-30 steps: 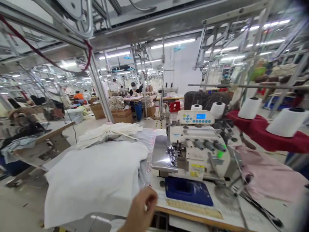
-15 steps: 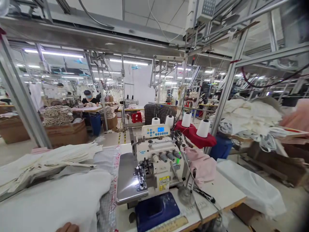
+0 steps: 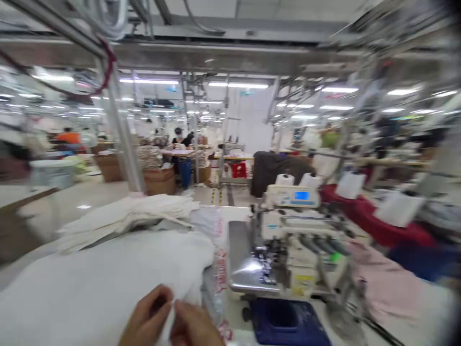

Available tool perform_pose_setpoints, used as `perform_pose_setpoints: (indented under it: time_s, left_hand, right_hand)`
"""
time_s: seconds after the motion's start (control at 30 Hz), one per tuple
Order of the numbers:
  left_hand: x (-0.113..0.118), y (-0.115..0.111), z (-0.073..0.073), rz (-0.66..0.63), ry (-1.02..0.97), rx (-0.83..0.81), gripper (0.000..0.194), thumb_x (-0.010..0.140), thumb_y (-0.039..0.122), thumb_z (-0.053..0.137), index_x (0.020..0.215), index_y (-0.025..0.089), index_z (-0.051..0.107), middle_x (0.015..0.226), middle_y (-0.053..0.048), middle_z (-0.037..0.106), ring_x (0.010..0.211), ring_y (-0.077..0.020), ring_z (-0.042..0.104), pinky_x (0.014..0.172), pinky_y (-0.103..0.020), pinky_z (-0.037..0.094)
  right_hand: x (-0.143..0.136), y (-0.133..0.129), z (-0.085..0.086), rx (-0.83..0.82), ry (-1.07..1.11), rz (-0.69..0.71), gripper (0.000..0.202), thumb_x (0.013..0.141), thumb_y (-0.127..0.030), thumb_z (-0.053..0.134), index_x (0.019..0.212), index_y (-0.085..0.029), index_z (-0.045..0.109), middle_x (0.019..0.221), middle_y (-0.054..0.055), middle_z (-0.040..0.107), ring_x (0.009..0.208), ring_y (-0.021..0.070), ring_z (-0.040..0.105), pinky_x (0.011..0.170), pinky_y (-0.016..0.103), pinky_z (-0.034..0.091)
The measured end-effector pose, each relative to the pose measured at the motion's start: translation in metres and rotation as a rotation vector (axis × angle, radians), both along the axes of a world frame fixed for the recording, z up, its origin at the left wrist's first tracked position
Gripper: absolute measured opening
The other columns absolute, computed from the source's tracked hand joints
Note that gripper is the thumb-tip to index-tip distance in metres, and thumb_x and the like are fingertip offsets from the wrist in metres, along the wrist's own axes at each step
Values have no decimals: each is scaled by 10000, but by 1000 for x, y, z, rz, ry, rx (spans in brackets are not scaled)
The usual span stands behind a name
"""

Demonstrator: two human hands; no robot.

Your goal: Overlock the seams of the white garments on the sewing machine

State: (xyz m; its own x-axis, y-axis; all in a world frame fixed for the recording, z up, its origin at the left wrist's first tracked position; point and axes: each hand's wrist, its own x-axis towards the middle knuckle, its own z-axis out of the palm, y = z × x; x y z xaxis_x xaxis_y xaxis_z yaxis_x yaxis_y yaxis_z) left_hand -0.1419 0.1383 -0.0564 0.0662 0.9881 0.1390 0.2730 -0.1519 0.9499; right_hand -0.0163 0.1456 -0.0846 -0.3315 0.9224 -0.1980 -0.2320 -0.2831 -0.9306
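My left hand (image 3: 148, 317) is over the near right part of a large white fabric pile (image 3: 90, 283), its thumb and fingertips bent together. Close beside it, almost touching, is my right hand (image 3: 192, 324), with curled fingers. Whatever lies between the fingertips is too blurred to make out. To the right of both hands stands a white overlock sewing machine (image 3: 302, 259) with a shiny metal plate (image 3: 248, 264) and a lit blue display. A dark blue tray (image 3: 288, 322) sits in front of the machine.
Behind the pile lies a stack of cut white pieces (image 3: 129, 214). White thread cones (image 3: 350, 185) stand behind the machine, by red fabric (image 3: 382, 218). Pink cloth (image 3: 389, 283) lies at the right. A metal post (image 3: 124, 129) rises at the left. People sit farther back.
The view has swung left, so the machine appears farther right. Both hands are now in view together at the pile's near edge; before, only some fingers showed at the bottom.
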Motion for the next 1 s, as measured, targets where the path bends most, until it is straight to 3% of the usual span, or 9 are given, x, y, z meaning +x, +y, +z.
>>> perform_pose_setpoints:
  time_s: [0.07, 0.13, 0.33, 0.47, 0.57, 0.67, 0.77, 0.87, 1.0]
  left_hand:
    - [5, -5, 14, -17, -58, 14, 335, 734, 475, 640, 678, 162, 535, 659, -6, 510, 661, -158, 477, 631, -261, 404]
    - [5, -5, 19, 0, -99, 2, 297, 766, 439, 604, 709, 166, 500, 703, -7, 502, 693, -149, 461, 660, -259, 391]
    - [0, -18, 19, 60, -80, -36, 249, 880, 413, 492, 802, 178, 461, 853, -40, 573, 759, -149, 507, 670, -257, 393]
    - [11, -21, 26, 24, 35, -112, 222, 866, 389, 548, 907, 173, 519, 852, -14, 569, 718, -129, 494, 625, -238, 378]
    - [14, -9, 28, 80, 102, -150, 200, 797, 299, 595, 938, 185, 511, 779, 32, 518, 632, -107, 457, 578, -225, 378]
    - [10, 4, 29, 141, 154, -86, 94, 780, 181, 524, 873, 182, 541, 715, 39, 517, 597, -108, 438, 568, -234, 361]
    - [6, 0, 34, 194, 175, 8, 96, 809, 150, 473, 846, 178, 558, 726, 16, 552, 667, -127, 482, 645, -253, 387]
    - [6, -23, 45, 139, 110, 78, 107, 860, 204, 475, 902, 177, 569, 809, -9, 577, 746, -135, 512, 715, -254, 420]
    - [1, -58, 54, -54, 47, -9, 97, 834, 221, 537, 894, 162, 586, 820, -24, 580, 740, -125, 514, 701, -236, 430]
  right_hand:
    - [4, -5, -3, -46, 8, 6, 680, 577, -837, 600, 771, -195, 487, 463, -78, 437, 306, 41, 287, 296, 160, 219]
    - [11, -7, -11, -35, -5, -13, 708, 540, -827, 652, 804, -198, 464, 468, -94, 437, 323, 25, 274, 315, 143, 188]
    - [33, -11, -30, 76, -68, -117, 552, 690, -702, 667, 782, -180, 511, 522, -69, 458, 412, 46, 329, 374, 161, 234]
    - [28, -20, -11, 253, -28, -111, 365, 776, -527, 693, 798, -177, 596, 759, -3, 547, 687, 117, 519, 617, 201, 444]
    - [14, -26, 4, 338, 32, -65, 283, 806, -463, 684, 840, -186, 637, 924, 33, 581, 876, 168, 561, 796, 243, 470]
    - [2, -27, 8, 261, 109, -83, 304, 783, -470, 706, 841, -191, 604, 933, 31, 594, 948, 176, 578, 846, 250, 477]
    - [-2, -15, 13, 77, 204, -164, 440, 743, -517, 723, 975, -203, 519, 985, 23, 594, 987, 169, 600, 900, 290, 497]
    - [2, 7, 28, -39, 271, -223, 486, 727, -559, 690, 970, -213, 451, 972, 21, 605, 932, 172, 631, 829, 303, 536]
    - [8, 33, 48, -94, 153, -347, 562, 651, -538, 727, 997, -234, 404, 721, -37, 605, 621, 152, 602, 520, 247, 496]
